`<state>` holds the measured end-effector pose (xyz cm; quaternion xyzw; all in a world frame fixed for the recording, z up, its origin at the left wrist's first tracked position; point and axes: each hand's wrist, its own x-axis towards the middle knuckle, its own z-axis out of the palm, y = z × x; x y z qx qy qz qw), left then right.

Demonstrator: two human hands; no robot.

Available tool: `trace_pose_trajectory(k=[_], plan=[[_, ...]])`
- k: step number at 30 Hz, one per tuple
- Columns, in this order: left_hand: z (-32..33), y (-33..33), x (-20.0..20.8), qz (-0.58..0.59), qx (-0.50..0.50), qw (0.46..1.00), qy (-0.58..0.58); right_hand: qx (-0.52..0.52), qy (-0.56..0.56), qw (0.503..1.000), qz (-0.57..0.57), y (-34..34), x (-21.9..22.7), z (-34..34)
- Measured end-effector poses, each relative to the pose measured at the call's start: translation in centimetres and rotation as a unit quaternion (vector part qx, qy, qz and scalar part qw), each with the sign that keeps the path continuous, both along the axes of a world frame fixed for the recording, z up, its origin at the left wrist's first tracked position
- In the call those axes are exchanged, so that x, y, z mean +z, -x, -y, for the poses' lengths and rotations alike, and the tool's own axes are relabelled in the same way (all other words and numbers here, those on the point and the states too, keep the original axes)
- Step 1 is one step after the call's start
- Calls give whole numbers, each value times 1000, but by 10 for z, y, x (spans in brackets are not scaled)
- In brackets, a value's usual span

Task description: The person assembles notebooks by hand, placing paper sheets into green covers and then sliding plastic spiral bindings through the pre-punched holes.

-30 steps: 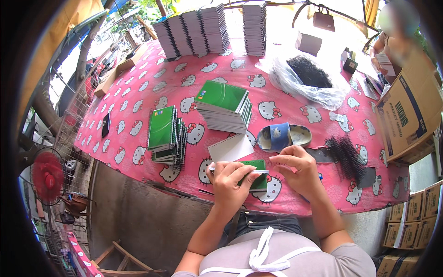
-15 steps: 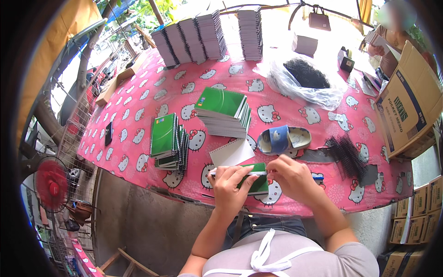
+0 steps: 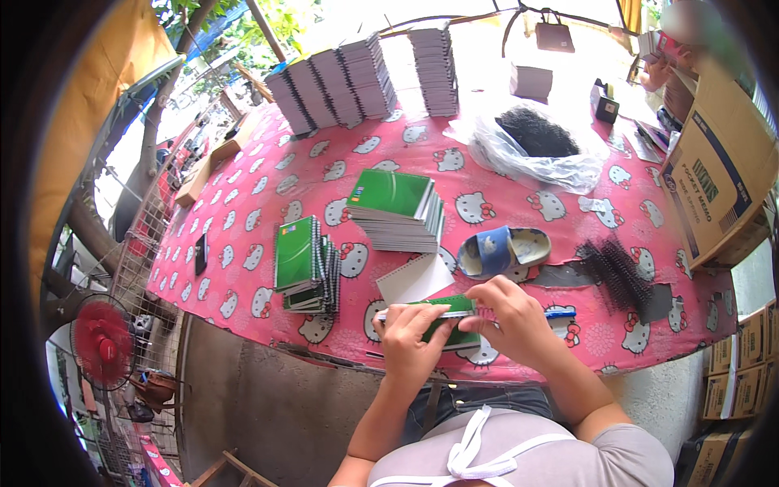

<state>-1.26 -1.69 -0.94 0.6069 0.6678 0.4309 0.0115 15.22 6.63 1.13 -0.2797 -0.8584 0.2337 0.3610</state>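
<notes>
At the near edge of the table, my left hand (image 3: 412, 339) grips a green-covered notebook (image 3: 445, 305), fingers over its far side and thumb in front. The notebook's perforated edge is tipped up toward me. My right hand (image 3: 513, 318) closes its thumb and fingers around the right end of that edge; a small part in the pinch cannot be made out. More green cover shows below my hands. Just beyond lies a white sheet pad (image 3: 415, 278) with holes along one side. A short stack of coil-bound green notebooks (image 3: 299, 256) stands to the left, a taller green stack (image 3: 391, 195) behind.
A blue slipper (image 3: 495, 250), a blue pen (image 3: 560, 313) and loose black coils (image 3: 614, 272) lie to the right. Behind them sits a plastic bag of black coils (image 3: 540, 134). Tall notebook stacks (image 3: 329, 85) line the far side. A cardboard box (image 3: 718, 174) and another person are at right.
My view has shifted slightly. The notebook's raised edge has tilted a little, and my right fingers have moved from pinching above its end to around it.
</notes>
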Motion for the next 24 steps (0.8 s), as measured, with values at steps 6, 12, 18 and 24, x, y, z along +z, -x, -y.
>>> trace_pose_trajectory(k=[6,12,18,24], plan=[[1,-1,5,-14,-22,1000,-3,26,-58,998,-1,-1,12,-1],[5,0,3,14,-16,1000,-19,15,44,993,109,-10,13,-24],[4,-4,8,-41,-17,996,-74,-63,-173,960,212,-57,-54,-127],[10,3,-8,-7,-15,997,-72,39,362,922,-133,-43,-30,-103]])
